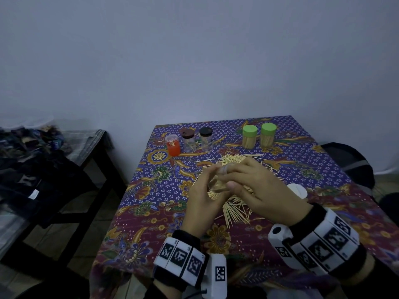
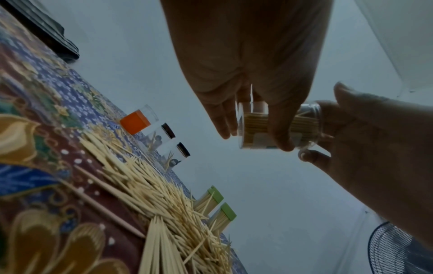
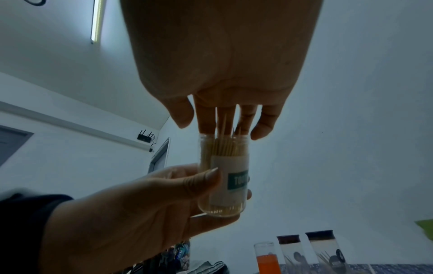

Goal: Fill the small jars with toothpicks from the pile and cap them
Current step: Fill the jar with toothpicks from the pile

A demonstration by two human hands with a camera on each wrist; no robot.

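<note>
A clear labelled jar (image 1: pixel 217 183) (image 3: pixel 222 176), packed with toothpicks, hangs above the toothpick pile (image 1: pixel 235 208). My left hand (image 1: pixel 212 175) (image 3: pixel 218 187) grips its body between thumb and fingers. My right hand (image 1: pixel 228 175) (image 3: pixel 225 128) is at the jar's mouth, fingers straight, tips touching toothpicks that stick out of it. A few toothpicks rise between those fingers. A white cap (image 1: pixel 296 190) lies on the cloth just right of my right hand.
At the back of the patterned tablecloth (image 1: pixel 151 212) stand an orange jar (image 1: pixel 172 145), two dark-capped jars (image 1: pixel 188 140) (image 1: pixel 206 139) and two full green-capped jars (image 1: pixel 249 137) (image 1: pixel 267 134). A bench with clothes (image 1: pixel 43 158) is left; a dark chair (image 1: pixel 349 160) right.
</note>
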